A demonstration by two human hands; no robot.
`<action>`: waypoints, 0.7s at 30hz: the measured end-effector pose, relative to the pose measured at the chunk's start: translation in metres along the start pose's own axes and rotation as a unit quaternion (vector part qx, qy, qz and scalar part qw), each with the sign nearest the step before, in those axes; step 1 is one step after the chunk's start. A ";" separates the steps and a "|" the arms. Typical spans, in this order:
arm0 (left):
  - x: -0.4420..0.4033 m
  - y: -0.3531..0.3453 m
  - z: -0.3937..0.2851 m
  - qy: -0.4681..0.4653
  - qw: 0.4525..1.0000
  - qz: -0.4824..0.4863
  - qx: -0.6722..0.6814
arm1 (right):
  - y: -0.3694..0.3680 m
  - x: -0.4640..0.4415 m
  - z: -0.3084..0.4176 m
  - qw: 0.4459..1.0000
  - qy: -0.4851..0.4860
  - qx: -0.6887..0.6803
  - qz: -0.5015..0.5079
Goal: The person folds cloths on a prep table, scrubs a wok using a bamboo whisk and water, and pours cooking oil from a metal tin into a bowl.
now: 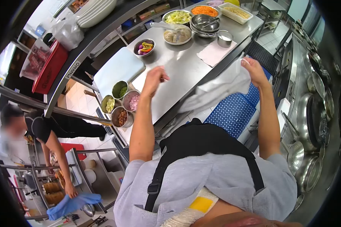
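My right hand (pixel 254 70) is closed on the upper corner of a thin white sheet (pixel 221 90). The sheet hangs blurred beside the steel table's front edge; whether it is cloth or plastic I cannot tell. Over the steel table (pixel 174 85), my left hand (pixel 155 80) is raised with its fingers curled in and nothing visible in them. Closest to my left forearm stand steel cups of chopped pink food (pixel 132 101), brown pieces (pixel 121 118), chopped greens (pixel 120 90) and pale yellow pieces (pixel 109 104). A pale cutting board (pixel 119 68) lies behind them.
Farther along the table are a bowl of mixed vegetables (pixel 144 48), a wrapped bowl (pixel 177 34), stacked steel bowls (pixel 205 24) and shredded carrot (pixel 204 11). Pans (pixel 308 121) line the right side. At left, a co-worker (pixel 45 128) bends over, one hand near a blue cloth (pixel 74 204).
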State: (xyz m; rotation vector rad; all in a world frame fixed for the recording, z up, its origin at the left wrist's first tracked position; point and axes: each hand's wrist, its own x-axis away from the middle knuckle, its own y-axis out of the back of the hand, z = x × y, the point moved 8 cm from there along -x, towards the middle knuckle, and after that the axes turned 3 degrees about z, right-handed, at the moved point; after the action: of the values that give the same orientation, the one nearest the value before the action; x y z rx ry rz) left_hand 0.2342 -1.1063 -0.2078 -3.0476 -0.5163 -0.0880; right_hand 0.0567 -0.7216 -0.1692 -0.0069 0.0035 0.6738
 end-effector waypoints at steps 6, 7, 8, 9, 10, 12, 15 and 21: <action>0.056 -0.194 0.058 -0.044 0.864 0.465 -0.189 | -0.079 0.002 -0.026 0.970 -0.035 -0.209 -0.117; 0.063 -0.212 0.041 -0.123 0.901 0.394 -0.133 | -0.090 0.003 -0.023 0.964 -0.022 -0.247 -0.096; 0.071 -0.223 0.023 -0.198 0.924 0.318 -0.073 | -0.106 0.012 -0.002 0.964 -0.007 -0.259 -0.056; 0.067 -0.229 0.026 -0.199 0.931 0.250 -0.173 | -0.111 0.029 0.032 0.971 0.030 -0.235 0.027; 0.061 -0.228 0.024 -0.144 0.953 0.250 -0.089 | -0.110 0.043 0.058 0.969 0.068 -0.210 0.108; 0.046 -0.228 0.010 -0.030 0.966 0.246 0.080 | -0.025 0.040 0.015 0.978 0.063 -0.197 -0.006; 0.028 -0.225 -0.003 -0.017 0.943 0.290 0.163 | -0.029 0.057 -0.128 0.934 -0.130 -0.332 0.025; 0.003 -0.185 -0.018 0.118 0.889 0.323 0.301 | -0.027 0.083 -0.055 0.974 0.006 -0.221 0.047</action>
State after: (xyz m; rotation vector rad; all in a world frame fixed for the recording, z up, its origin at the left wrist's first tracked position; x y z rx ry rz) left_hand 0.1747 -0.9317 -0.1823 -2.3849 0.4254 -0.2173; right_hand 0.1386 -0.6917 -0.2242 -0.4416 -0.1351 0.7572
